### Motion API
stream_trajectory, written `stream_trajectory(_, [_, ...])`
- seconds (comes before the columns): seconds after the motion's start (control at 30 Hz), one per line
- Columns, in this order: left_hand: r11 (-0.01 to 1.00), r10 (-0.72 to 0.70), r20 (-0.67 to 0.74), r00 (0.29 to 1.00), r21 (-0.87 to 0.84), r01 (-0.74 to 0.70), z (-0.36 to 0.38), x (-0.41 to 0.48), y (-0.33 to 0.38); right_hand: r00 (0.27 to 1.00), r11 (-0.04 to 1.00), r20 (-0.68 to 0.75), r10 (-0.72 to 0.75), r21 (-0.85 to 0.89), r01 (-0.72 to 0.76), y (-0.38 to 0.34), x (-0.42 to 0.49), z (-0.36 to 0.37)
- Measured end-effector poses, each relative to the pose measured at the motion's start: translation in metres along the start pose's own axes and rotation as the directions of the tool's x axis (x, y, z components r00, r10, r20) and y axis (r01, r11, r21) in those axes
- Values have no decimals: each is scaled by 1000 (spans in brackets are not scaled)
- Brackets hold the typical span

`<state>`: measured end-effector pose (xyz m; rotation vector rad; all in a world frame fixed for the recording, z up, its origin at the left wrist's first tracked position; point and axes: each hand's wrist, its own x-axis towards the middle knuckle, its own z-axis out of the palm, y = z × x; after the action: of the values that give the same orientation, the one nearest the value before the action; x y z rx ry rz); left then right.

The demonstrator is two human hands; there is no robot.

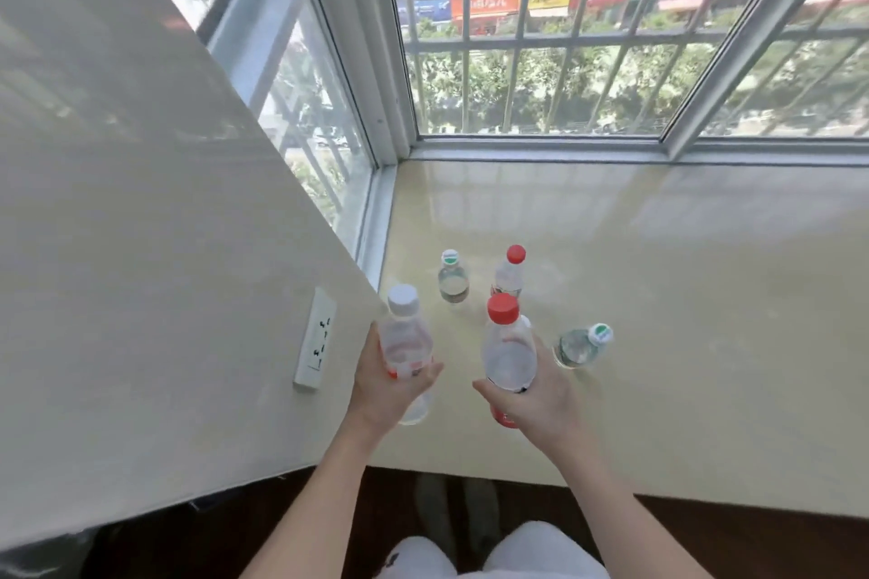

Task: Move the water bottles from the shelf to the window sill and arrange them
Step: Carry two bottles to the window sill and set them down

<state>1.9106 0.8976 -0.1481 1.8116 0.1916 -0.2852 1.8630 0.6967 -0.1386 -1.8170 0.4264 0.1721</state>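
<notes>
Holding two bottles above window sill (658, 296): left hand (381, 386) fingers wrap white-cap bottle (405, 343), right hand (541, 395) fingers wrap red-cap bottle (510, 355). Three bottles already standing mid-frame. Both still need setting down, lining up.

I see bright daylight that comes through the window (541, 38) beyond my left hand (381, 390). The sill (682, 273) ahead of it shows pale glare. The view outside is soft, and lines bend near the edges.

red-capped bottle (510, 355), white-capped bottle (405, 343), beige sill (682, 296)
</notes>
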Motion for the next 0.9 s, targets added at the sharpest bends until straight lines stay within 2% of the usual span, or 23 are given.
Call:
stream_trajectory(0.07, [1000, 6, 23, 1000, -25, -6, -1, 3, -7, 999, 1000, -39, 12, 26, -11, 6, -1, 7])
stream_trajectory(0.27, [998, -21, 38, 999, -57, 23, -2, 17, -44, 999, 998, -35, -2, 62, 5, 39, 15, 35])
stream_trajectory(0.43, [998, -48, 43, 998, -44, 50, 7, 33, -88, 996, 994, -40, 82, 72, -79, 93, 37, 70])
stream_trajectory(0.73, [999, 9, 42, 999, -44, -8, 25, 84, -160, 998, 998, -66, 20, 56, -16, 168, 87, 109])
stream_trajectory(0.9, [999, 46, 25, 999, -30, -45, 27, 99, -189, 995, 998, -100, -12, 65, 19, 185, 108, 120])
